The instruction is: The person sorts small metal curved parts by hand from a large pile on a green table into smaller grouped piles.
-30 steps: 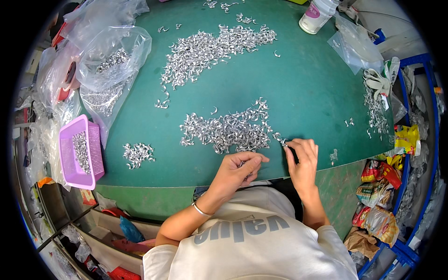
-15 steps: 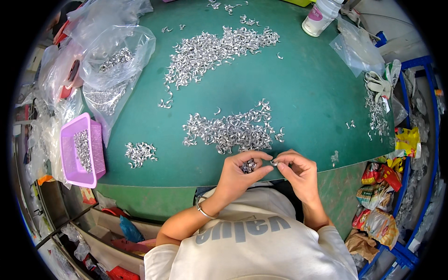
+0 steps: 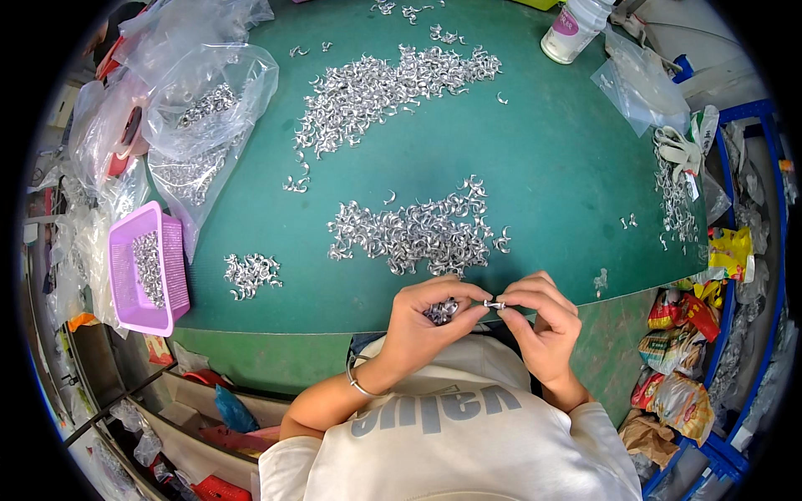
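My left hand (image 3: 422, 321) cups a bunch of small metal bits (image 3: 440, 311) (shiny ones). My right hand (image 3: 543, 321) pinches one metal piece (image 3: 494, 305) between both thumbs, just below the table edge. I should hold it steady and push straight.

The desk (image 3: 543, 200) is a plain dark green. Silver metal pieces (image 3: 418, 234) lie on it in shiny grey heaps, and a smaller silver heap (image 3: 251, 274) sits apart. The basket (image 3: 125, 288) is bright pink-purple with a fine mesh pattern. The plastic bags (image 3: 209, 92) are clear with a whitish sheen. The bottle (image 3: 572, 29) is white with a pink label. The shirt (image 3: 451, 451) is pale grey-white with dark grey lettering. The snack packets (image 3: 681, 367) are red, yellow and orange.
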Tool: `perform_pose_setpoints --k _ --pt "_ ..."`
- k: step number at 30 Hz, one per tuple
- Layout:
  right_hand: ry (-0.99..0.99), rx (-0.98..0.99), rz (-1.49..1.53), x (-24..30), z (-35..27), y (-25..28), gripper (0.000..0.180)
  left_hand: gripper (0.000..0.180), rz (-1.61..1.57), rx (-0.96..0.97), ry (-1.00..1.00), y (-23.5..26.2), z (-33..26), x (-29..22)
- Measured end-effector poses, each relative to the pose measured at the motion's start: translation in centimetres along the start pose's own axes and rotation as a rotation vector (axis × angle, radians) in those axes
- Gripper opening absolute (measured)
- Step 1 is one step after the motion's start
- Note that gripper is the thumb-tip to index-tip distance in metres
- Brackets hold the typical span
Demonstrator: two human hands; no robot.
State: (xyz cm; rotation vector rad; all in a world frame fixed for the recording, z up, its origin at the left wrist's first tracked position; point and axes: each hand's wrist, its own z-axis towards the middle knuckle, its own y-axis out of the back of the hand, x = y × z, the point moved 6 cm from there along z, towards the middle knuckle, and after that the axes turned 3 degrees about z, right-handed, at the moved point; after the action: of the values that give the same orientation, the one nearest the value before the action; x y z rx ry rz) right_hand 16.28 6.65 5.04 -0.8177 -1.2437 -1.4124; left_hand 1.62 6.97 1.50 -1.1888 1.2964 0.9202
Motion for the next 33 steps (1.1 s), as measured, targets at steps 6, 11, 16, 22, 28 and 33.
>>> perform_pose_setpoints --k 6,11,16,22,28,33 --pt "0.158 0.003 -0.155 1.6 0.1 0.0 0.020 0.013 -0.022 0.020 0.021 0.0 -0.1 -0.2" --pt "0.265 0.015 -0.234 2.3 0.1 0.1 0.023 0.013 -0.004 0.030 -0.010 -0.1 0.0 -0.6" --pt "0.273 0.054 -0.226 1.8 0.5 -0.5 0.025 0.012 0.006 -0.037 -0.008 0.7 -0.3 -0.2" --pt "-0.026 0.032 -0.567 -4.3 1.3 0.3 0.041 0.010 0.231 -0.653 0.135 11.0 -3.7 2.1" --pt "0.060 0.052 -0.599 -6.8 0.3 -1.0 0.024 0.013 0.715 -1.140 0.118 20.6 -8.9 2.9" --pt "0.107 -0.020 -0.571 -5.9 0.8 -0.5 0.013 0.010 0.270 -1.001 0.004 17.8 -7.3 2.5"
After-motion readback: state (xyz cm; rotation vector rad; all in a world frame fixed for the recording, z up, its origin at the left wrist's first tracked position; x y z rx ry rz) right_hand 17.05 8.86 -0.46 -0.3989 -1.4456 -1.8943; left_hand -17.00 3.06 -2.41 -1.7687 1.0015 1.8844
